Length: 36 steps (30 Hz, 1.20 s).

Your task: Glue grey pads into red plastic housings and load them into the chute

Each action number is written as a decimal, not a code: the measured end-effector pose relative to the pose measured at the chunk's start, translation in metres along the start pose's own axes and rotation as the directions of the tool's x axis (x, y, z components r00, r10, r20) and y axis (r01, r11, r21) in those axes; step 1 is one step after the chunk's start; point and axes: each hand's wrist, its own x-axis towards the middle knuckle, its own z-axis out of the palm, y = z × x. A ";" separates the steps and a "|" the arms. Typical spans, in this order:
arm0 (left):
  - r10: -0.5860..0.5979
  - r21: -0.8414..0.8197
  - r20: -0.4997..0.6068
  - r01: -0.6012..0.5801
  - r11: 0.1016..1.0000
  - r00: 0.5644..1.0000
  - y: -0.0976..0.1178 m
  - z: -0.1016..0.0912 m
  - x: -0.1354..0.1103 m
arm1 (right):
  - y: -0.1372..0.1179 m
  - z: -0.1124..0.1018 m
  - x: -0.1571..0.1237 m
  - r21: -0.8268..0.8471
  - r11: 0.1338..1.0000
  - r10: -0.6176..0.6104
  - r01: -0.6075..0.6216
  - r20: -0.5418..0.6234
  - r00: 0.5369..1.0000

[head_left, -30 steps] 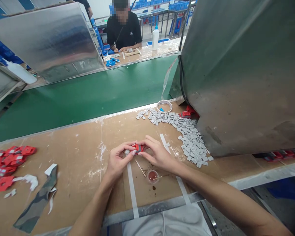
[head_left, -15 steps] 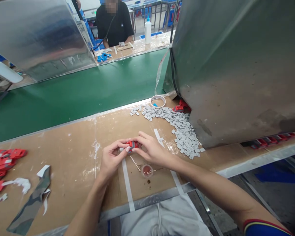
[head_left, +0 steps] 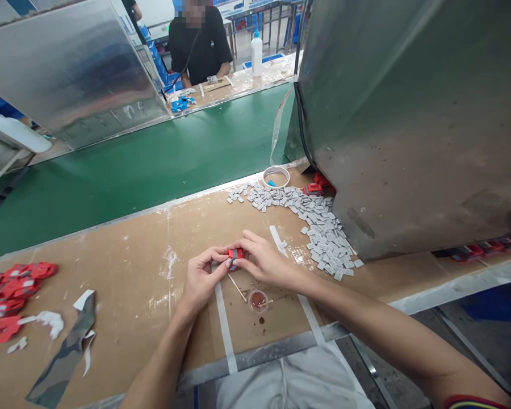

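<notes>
Between both hands is a small red plastic part with a grey band, held above the cardboard-covered bench. My left hand pinches its left side between thumb and fingers. On its right side, my right hand grips it with fingertips and thumb. The fingers cover much of the part. Just below the hands lie a thin cotton swab and a small clear cup of reddish-brown liquid, with a stick resting in the cup. Dark drops spot the bench near the cup.
Small grey tiles spread in a pile at right, beside a tape roll. Red parts and a camouflage cloth strip lie at left. A metal panel rises at right. Beyond the green belt sits a person.
The view has shifted slightly, so the scene sits a little further right. Both hands still hold the red part, which appears turned a little, with its grey band facing up.
</notes>
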 end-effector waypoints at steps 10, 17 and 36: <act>0.012 -0.036 -0.004 -0.012 0.999 1.000 -0.002 -0.002 0.002 | -0.003 -0.003 0.002 0.019 1.000 0.005 -0.005 -0.011 1.000; 0.022 -0.086 0.000 -0.022 0.996 1.000 -0.002 -0.003 0.002 | 0.000 0.001 0.003 0.075 0.997 0.015 -0.012 -0.039 0.999; 0.114 -0.108 -0.058 -0.120 0.987 0.992 -0.007 -0.001 0.002 | 0.008 0.012 0.007 0.664 0.745 0.122 -0.068 -0.036 0.992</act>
